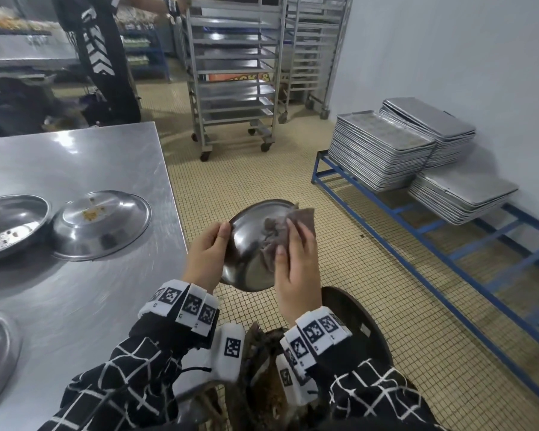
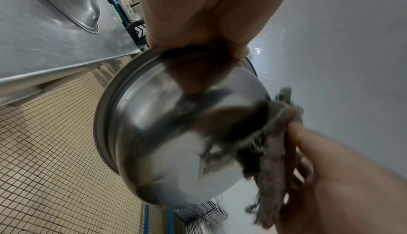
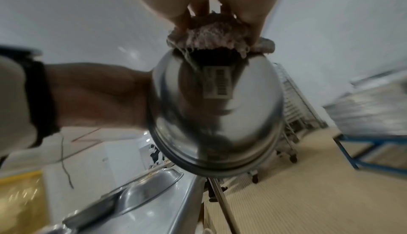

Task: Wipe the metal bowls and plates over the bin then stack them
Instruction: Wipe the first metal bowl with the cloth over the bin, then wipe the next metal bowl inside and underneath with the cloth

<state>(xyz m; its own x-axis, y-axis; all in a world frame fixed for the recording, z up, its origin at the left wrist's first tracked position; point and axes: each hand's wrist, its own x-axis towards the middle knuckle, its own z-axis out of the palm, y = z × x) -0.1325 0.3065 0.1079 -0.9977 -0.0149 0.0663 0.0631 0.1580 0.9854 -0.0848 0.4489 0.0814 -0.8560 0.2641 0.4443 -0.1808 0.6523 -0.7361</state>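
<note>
Two hands work on one metal bowl (image 1: 249, 244), held in the air past the right edge of the desk (image 1: 75, 188), above the floor and a little ahead of the bin (image 1: 355, 318).

The largest risk, as a judgement: the left hand (image 1: 204, 256) pinches only the rim, so a strong push of the cloth (image 1: 293, 225) could turn the bowl out of its fingers (image 1: 223, 234) and drop it on the tiles. A smaller risk is crumbs falling beside the bin, not into it.

The right hand (image 1: 296, 262) presses the grey cloth on the outside with rather straight fingers (image 1: 293, 234), thumb on the cloth.

The bowl is shiny steel, bottom toward the person, with a barcode sticker (image 3: 218, 82). Two dirty dishes (image 1: 100, 225) wait near the desk's right edge.
</note>
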